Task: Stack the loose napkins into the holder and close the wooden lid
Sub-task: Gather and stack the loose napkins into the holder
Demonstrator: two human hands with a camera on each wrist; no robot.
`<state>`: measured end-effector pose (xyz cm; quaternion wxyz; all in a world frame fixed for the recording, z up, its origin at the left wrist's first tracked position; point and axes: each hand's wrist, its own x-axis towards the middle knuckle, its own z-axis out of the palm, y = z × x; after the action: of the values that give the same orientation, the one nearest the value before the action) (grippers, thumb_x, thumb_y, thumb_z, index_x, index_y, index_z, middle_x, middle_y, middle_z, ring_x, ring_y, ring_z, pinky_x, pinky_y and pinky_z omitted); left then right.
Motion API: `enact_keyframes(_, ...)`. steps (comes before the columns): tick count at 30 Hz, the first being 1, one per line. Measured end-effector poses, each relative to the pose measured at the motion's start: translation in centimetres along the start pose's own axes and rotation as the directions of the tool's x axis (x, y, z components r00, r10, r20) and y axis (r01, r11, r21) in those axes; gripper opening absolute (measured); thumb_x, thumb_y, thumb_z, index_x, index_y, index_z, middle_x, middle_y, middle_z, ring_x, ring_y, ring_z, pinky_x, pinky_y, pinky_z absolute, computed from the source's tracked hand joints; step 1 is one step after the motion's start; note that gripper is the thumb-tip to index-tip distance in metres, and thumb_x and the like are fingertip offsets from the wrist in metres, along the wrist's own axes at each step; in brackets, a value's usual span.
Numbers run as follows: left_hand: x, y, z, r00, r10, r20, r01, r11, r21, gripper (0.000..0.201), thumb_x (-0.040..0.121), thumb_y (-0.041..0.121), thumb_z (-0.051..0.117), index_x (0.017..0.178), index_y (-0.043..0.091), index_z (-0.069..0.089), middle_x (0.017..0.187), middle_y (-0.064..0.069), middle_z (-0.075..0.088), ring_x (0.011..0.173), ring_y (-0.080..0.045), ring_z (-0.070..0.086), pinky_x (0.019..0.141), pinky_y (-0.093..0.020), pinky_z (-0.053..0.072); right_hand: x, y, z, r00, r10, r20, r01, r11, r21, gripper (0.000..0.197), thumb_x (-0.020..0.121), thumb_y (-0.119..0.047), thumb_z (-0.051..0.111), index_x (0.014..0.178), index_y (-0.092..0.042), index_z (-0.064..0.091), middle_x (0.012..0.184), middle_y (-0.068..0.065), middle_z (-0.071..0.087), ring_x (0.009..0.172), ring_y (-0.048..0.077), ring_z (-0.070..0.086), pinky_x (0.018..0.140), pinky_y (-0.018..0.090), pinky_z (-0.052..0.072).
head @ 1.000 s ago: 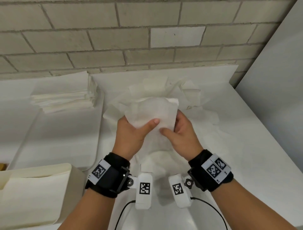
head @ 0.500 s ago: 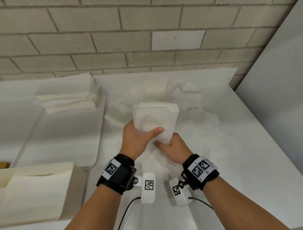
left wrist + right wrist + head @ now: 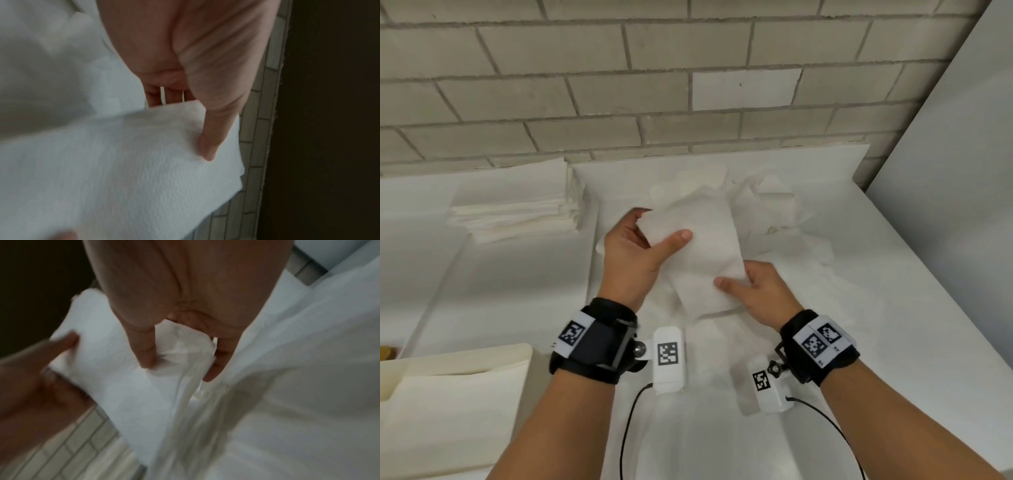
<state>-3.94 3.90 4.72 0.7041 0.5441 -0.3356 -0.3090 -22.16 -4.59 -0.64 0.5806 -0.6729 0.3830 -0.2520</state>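
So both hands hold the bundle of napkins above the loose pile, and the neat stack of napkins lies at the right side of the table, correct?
Not quite. The left hand and the right hand do hold the bundle of napkins above the loose pile, but the head view shows the neat stack at the left side of the table.

Napkin bundle sat between left hand and right hand, above loose napkins on table. Stacked napkins lay far left; holder near left.
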Motion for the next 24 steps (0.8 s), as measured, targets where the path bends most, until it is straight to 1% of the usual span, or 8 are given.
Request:
enact_keyframes(3,0.8,0.8,-1.7,0.999,0.051,0.01,-0.051,0.998,0.031,0.035,0.072,0.002,0.084,0.095,0.017,0.063,0.1,-0.005,0.072,0.093,-0.019,0.071,0.083,-0.033,0.059,-0.2,-2.2,-2.4,0.98,-0.055,-0.19,0.076,0.992,0.105,0.011,0.083,-0.017,0.078,0.092,-0.02,0.074,0.092,-0.001,0.077,0.088,0.02,0.073,0.078,0.03,0.058)
enact_keyframes(7,0.2,-1.1,-2.4,0.994,-0.018,0.108,0.003,0.991,0.137,0.032,0.079,-0.004,0.077,0.105,0.011,0.065,0.108,-0.009,0.075,0.102,-0.021,0.072,0.093,-0.035,0.056,-0.4,-3.1,-4.5,0.94,-0.139,-0.31,0.181,0.977,0.111,0.013,0.08,-0.014,0.081,0.088,-0.021,0.073,0.092,0.006,0.076,0.086,0.019,0.072,0.078,0.028,0.057)
enact_keyframes(11,-1.2,-5.7,-2.3,0.979,-0.17,0.111,0.123,0.932,0.342,0.024,0.084,0.006,0.078,0.102,0.016,0.068,0.101,-0.005,0.076,0.095,-0.02,0.072,0.092,-0.046,0.057,-0.4,0.0,-3.6,0.97,-0.02,-0.241,0.007,0.998,-0.055,0.023,0.079,-0.006,0.08,0.084,-0.026,0.069,0.085,-0.001,0.07,0.076,0.016,0.065,0.062,0.019,0.054)
enact_keyframes(14,-1.8,-7.3,-2.1,0.981,-0.179,0.071,0.141,0.92,0.365,0.017,0.084,0.01,0.079,0.096,0.012,0.067,0.093,-0.006,0.074,0.085,-0.018,0.069,0.079,-0.035,0.058,-0.4,1.6,-3.4,0.968,0.013,-0.249,-0.027,0.998,-0.051,0.022,0.081,-0.002,0.077,0.09,-0.02,0.069,0.085,-0.001,0.067,0.072,0.012,0.062,0.054,0.015,0.05)
enact_keyframes(17,-1.9,-7.6,-2.0,0.984,-0.166,0.064,0.131,0.92,0.368,0.024,0.083,0.006,0.079,0.102,0.012,0.064,0.095,-0.004,0.071,0.086,-0.016,0.066,0.076,-0.028,0.055,-0.3,2.0,-3.7,0.969,-0.02,-0.248,0.011,0.999,-0.039,0.028,0.08,0.001,0.076,0.101,-0.016,0.067,0.09,-0.007,0.068,0.073,0.001,0.062,0.059,0.01,0.046)
enact_keyframes(21,-1.6,-8.7,-2.0,0.987,-0.153,0.05,0.117,0.895,0.431,0.046,0.082,0.003,0.078,0.118,0.021,0.055,0.113,-0.002,0.064,0.104,-0.023,0.062,0.092,-0.042,0.055,0.4,3.0,-4.0,0.977,0.012,-0.212,-0.034,0.994,-0.101,0.044,0.081,0.0,0.075,0.116,-0.02,0.057,0.103,0.0,0.066,0.093,0.016,0.064,0.079,0.019,0.051)
enact_keyframes(22,-1.5,-8.8,-2.0,0.987,-0.153,0.045,0.118,0.893,0.435,0.053,0.083,0.003,0.077,0.124,0.023,0.051,0.115,0.001,0.061,0.107,-0.022,0.061,0.094,-0.038,0.054,0.5,3.1,-4.1,0.974,0.02,-0.227,-0.042,0.995,-0.092,0.047,0.082,-0.001,0.075,0.12,-0.02,0.054,0.105,0.001,0.065,0.094,0.016,0.064,0.081,0.023,0.052)
enact_keyframes(24,-1.4,-8.8,-1.6,0.987,-0.156,0.044,0.122,0.891,0.437,0.069,0.086,0.005,0.075,0.14,0.026,0.038,0.119,0.007,0.056,0.11,-0.014,0.059,0.094,-0.017,0.049,0.6,3.3,-4.1,0.96,0.044,-0.276,-0.057,0.998,-0.039,0.053,0.083,-0.002,0.075,0.123,-0.019,0.045,0.106,0.0,0.064,0.092,0.012,0.065,0.078,0.022,0.053)
